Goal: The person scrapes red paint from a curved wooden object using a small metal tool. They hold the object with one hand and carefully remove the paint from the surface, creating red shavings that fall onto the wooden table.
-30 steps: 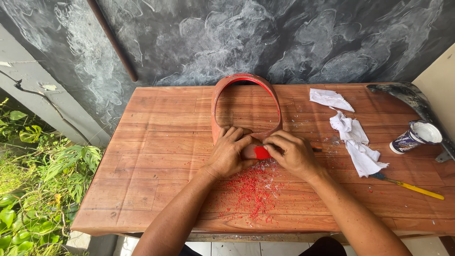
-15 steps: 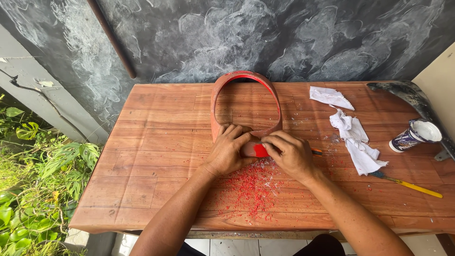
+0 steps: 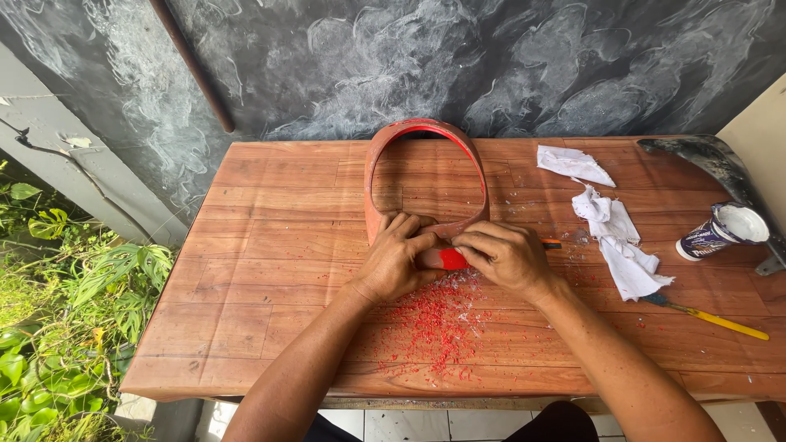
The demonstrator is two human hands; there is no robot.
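Note:
A red-orange ring-shaped plastic part (image 3: 385,160) lies on the wooden table (image 3: 270,270), its near end under my hands. My left hand (image 3: 395,260) grips that near end from the left. My right hand (image 3: 506,257) presses on it from the right and holds a thin tool whose dark and orange tip (image 3: 552,243) sticks out to the right. A bright red patch (image 3: 453,259) of the part shows between my thumbs. Red flakes (image 3: 434,323) are scattered on the table below my hands.
White rags (image 3: 614,229) lie right of the part. A tipped can (image 3: 720,231) with white contents sits at the far right beside a grey curved panel (image 3: 720,164). A yellow-handled tool (image 3: 712,317) lies near the right edge. A dark wall stands behind; plants grow at left.
The hands stay on the part's near end with only slight shifts. The view has drifted a little.

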